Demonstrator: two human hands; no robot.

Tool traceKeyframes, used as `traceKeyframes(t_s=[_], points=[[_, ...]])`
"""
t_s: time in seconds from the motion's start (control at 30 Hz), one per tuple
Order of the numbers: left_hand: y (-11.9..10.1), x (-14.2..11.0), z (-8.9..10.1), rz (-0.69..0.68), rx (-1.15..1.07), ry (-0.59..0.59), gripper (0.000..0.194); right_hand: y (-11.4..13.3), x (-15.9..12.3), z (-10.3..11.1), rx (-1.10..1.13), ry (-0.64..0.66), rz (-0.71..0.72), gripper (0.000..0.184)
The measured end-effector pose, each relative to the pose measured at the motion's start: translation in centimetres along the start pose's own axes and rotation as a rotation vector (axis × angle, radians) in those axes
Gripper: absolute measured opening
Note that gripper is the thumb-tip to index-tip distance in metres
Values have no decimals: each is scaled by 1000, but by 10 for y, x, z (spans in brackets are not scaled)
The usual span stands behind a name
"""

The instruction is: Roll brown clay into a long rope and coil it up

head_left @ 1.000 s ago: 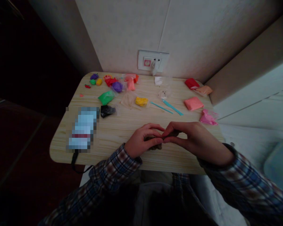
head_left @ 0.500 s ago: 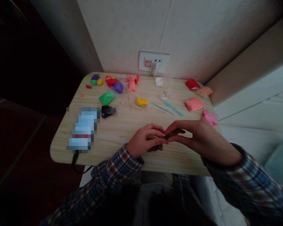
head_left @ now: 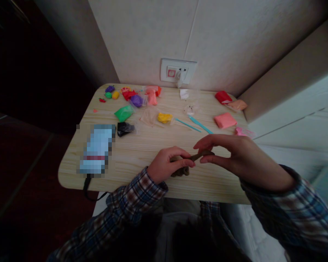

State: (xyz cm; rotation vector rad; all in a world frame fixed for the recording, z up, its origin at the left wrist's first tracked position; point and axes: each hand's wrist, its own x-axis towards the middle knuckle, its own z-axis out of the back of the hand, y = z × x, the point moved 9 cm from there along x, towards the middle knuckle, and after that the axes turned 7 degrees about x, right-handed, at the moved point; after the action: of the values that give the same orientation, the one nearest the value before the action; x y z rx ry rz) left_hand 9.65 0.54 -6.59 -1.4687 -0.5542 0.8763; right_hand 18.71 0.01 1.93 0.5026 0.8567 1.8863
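Observation:
My left hand (head_left: 168, 163) pinches a piece of brown modelling clay (head_left: 183, 171) between thumb and fingers. Its lower part looks rolled or coiled, and the palm side is hidden by the hand. From this piece a thin brown strip (head_left: 197, 156) sticks out to the right, its far end slightly raised. My right hand (head_left: 229, 153) curls round that strip, thumb below and fingertips above. Exactly where its fingers press the clay is hard to make out. Both hands are just above the front part of the wooden table (head_left: 142, 182).
Bagged clay lies about: green (head_left: 124, 113), black (head_left: 125, 128), yellow (head_left: 164, 118), purple (head_left: 136, 100), salmon (head_left: 225, 120). Blue tools (head_left: 200, 124) lie beyond my hands. A blurred phone (head_left: 97, 149) with a cable is at left, small clay fruits (head_left: 115, 95) behind. A wall socket (head_left: 178, 71) faces me.
My right hand has shifted a little to the right and its fingertips have parted from my left fingers. More of the brown strip and coiled part shows. My left hand stays nearly still.

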Motion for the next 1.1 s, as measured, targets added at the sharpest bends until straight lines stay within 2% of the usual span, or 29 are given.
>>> traceKeyframes(t_s=[0.2, 0.37, 0.63, 0.9, 0.97, 1.1], points=[[-6, 1, 1, -113, 33, 15, 19, -1, -4, 7, -55, -41, 19, 11], [2, 1, 0, -50, -14, 8, 22, -6, -4, 9, -50, -44, -25, 18], [-5, 2, -4, -55, -68, 35, 23, -6, -3, 12, -38, -90, -36, 23], [-9, 3, -3, -54, -16, 5, 14, -3, -2, -3, 40, -20, -97, 23], [-13, 2, -4, -76, -25, 29, 14, 1, -1, -2, 40, -36, -80, 23], [-14, 0, -10, -108, -70, 175, 23, 3, -2, -3, 80, -35, -66, 21]])
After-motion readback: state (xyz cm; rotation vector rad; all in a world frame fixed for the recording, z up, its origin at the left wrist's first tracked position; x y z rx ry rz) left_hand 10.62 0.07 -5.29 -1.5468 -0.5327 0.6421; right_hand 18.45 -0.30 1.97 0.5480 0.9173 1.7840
